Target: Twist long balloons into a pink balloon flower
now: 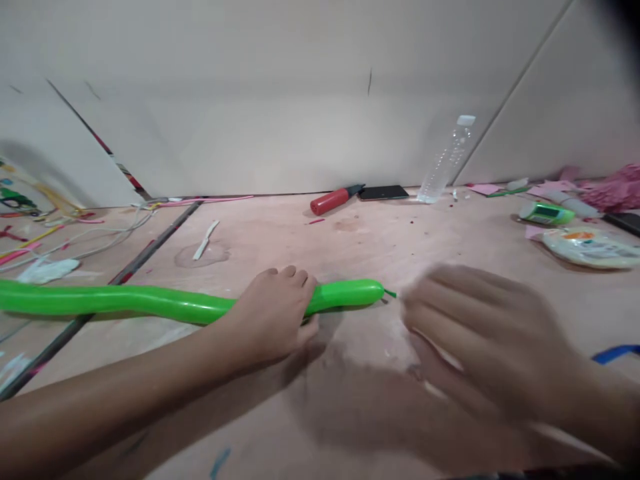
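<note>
A long green modelling balloon (165,303), inflated, lies across the pink surface and runs out of view at the left. Its rounded right end finishes in a short dark green tail. My left hand (280,310) is wrapped over the balloon a short way from that end, the fingers curled round its far side. Just right of the tail is my right hand (480,333), smeared by motion and apart from the balloon. Its fingers bend downward, and the blur hides whether anything is between them.
Against the white wall are a red balloon pump (330,201), a dark phone (383,193) and a leaning clear bottle (447,160). At right lie a green tube (546,213), a plastic packet (590,248) and pink paper (615,190). Thin cords (125,230) tangle at left.
</note>
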The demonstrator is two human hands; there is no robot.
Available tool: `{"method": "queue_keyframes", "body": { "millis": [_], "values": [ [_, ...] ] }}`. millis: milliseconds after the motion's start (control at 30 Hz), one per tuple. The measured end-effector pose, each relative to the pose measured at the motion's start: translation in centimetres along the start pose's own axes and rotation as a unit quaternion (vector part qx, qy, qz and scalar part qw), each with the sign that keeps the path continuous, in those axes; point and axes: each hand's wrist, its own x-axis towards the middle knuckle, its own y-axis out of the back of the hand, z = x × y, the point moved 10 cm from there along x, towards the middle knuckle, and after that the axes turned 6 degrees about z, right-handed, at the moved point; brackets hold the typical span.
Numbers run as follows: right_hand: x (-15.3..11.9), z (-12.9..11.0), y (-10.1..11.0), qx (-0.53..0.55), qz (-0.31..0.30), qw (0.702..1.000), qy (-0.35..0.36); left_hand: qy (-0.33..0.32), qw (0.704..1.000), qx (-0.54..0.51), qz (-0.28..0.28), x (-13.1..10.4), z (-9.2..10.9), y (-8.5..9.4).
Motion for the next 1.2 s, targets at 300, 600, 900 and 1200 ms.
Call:
{"method": "queue_keyframes", "body": {
  "millis": [300, 600, 900, 1200],
  "values": [
    [-0.1, 6.2, -7.4, 0.019, -0.203, 0.967, -0.152, 0.044, 0.997, -0.058, -0.015, 3.0, 0.4, 1.5],
    [-0.7, 5.9, -6.6, 0.441, -0.035, 0.834, -0.329, 0.148, 0.686, -0.706, 0.095, 5.5, 0.0, 3.4],
    [-1.9, 7.1, -7.0, 0.507, 0.034, 0.774, -0.376, 0.110, 0.742, -0.642, 0.160, 6.2, -0.3, 3.2],
    [-1.4, 4.6, -5.9, 0.374, -0.008, 0.872, -0.315, 0.127, 0.725, -0.645, 0.205, 5.7, -0.9, 2.7]
  ]
}}
